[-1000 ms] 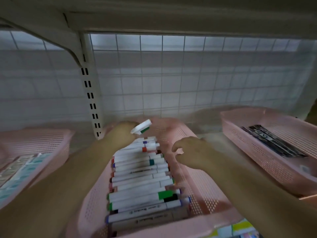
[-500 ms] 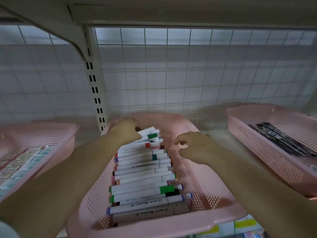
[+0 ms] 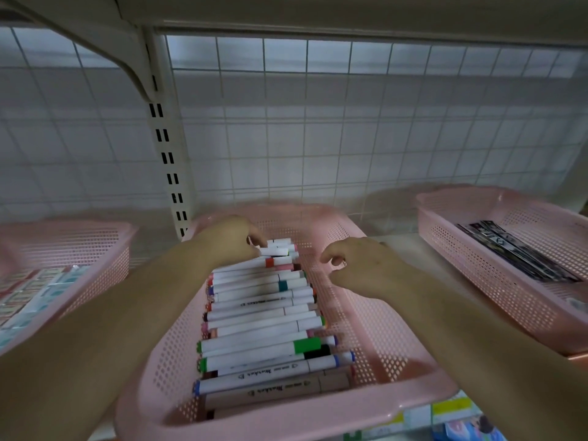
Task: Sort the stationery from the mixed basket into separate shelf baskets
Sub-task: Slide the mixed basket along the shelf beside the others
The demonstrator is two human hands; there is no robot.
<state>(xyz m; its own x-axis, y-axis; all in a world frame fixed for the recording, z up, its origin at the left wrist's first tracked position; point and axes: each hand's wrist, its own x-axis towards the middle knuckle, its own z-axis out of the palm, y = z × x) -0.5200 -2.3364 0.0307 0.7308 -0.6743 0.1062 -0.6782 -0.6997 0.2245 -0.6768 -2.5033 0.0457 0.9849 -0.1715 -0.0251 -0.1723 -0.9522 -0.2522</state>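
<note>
A pink middle basket (image 3: 378, 345) holds a row of several white markers (image 3: 254, 316) with coloured caps, stacked from front to back. My left hand (image 3: 229, 240) reaches to the far end of the row, where its fingertips pinch the left end of the farthest white marker (image 3: 279, 251), which lies on the pile. My right hand (image 3: 362, 268) hovers over the right side of the basket beside the row, with its fingers loosely curled and holding nothing.
A pink left basket (image 3: 101, 246) contains flat pale packs (image 3: 35, 291). A pink right basket (image 3: 458, 281) contains dark flat packs (image 3: 515, 256). A slotted shelf upright (image 3: 168, 160) and a wire grid (image 3: 350, 122) stand behind. An upper shelf (image 3: 318, 11) hangs overhead.
My left hand has brought a white marker down from above the pile and laid it at the far end of the row. My right hand has stayed beside the row.
</note>
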